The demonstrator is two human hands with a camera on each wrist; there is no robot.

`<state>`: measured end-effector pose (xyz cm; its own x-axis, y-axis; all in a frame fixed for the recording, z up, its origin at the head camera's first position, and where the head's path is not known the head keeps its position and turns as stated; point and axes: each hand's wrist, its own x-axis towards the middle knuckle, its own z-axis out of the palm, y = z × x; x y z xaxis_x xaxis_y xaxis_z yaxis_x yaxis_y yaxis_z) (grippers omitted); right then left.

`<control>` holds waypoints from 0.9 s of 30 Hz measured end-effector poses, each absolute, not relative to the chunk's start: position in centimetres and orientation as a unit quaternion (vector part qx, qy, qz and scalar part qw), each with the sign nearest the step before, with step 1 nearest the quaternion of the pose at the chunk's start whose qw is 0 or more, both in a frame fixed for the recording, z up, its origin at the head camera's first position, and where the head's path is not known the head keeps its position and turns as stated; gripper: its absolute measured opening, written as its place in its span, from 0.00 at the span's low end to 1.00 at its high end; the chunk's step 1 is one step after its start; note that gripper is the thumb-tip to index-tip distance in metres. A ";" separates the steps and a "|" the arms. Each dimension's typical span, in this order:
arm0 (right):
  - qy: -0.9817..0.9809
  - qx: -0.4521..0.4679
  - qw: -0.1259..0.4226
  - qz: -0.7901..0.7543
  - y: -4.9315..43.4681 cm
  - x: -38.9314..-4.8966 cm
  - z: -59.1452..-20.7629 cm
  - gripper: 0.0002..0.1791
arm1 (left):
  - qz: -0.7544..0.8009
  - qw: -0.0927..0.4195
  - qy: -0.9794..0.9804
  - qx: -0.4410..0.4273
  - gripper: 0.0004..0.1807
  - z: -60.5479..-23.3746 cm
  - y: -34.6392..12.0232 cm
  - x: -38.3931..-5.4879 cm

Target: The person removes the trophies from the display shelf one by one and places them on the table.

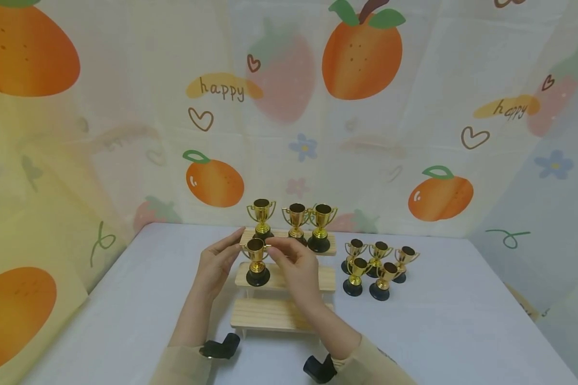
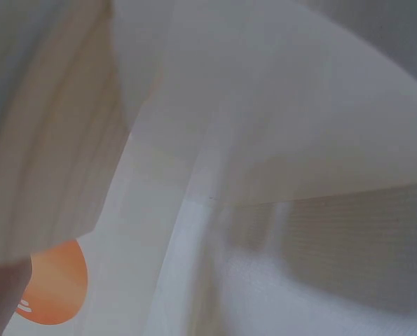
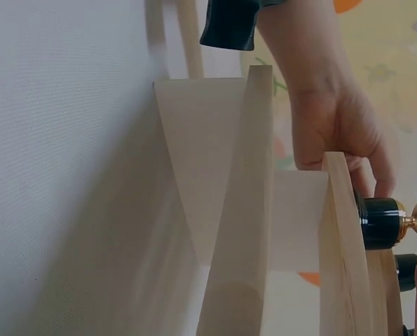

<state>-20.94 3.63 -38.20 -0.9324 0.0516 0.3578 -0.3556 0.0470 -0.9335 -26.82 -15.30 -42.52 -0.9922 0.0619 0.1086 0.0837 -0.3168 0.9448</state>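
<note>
Sleeves (image 1: 183, 366) and black wrist mounts (image 1: 219, 347) stand nearest the viewer, below a stepped wooden stand. Its lowest shelf (image 1: 260, 314) runs lengthwise under the forearms; the right wrist view shows pale support panels (image 3: 201, 140) carrying the planks, which sets each tier above and behind the one in front.

Held trophy (image 1: 257, 261) is upright at the left part of the middle shelf (image 1: 327, 279), its black base appearing to meet the wood. Right hand (image 1: 298, 267) has thumb and fingers pinched at the handle on its side. Left hand (image 1: 217, 264) is at the opposite handle, fingers extended and thumb near; whether they clamp or merely touch cannot be told. The two-sided approach is judged to suit a slender, top-heavy cup, steadying it without covering the bowl.

To the right, a cluster of five trophies (image 1: 379, 254) stands upright on the table (image 1: 433, 331), close to the stand and, in this assessment, within easy reach of the right hand.

Farther back, the top shelf (image 1: 331, 247) bears a row of three trophies (image 1: 296, 216): one apart at left, two close together. Broad bases presumably keep them stable. Fruit-printed cloth (image 1: 366, 149) hangs behind.
</note>
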 end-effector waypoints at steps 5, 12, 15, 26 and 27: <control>-0.707 0.112 0.152 0.681 3.5 -21.0 -38.0 0.10 | -0.811 0.008 -0.582 -0.063 0.27 -42.5 -15.3 -26.8; -0.706 0.100 0.150 0.685 3.3 -21.0 -37.7 0.09 | -0.809 0.011 -0.584 -0.063 0.26 -42.5 -15.4 -26.8; -0.706 0.097 0.151 0.685 3.2 -21.1 -37.7 0.08 | -0.806 0.013 -0.588 -0.064 0.26 -42.5 -15.4 -26.8; -0.700 0.083 0.160 0.691 3.2 -21.1 -38.1 0.08 | -0.810 0.006 -0.584 -0.058 0.25 -42.5 -15.3 -26.9; -0.700 0.080 0.162 0.691 3.2 -21.1 -38.1 0.08 | -0.809 0.007 -0.585 -0.057 0.25 -42.5 -15.3 -26.9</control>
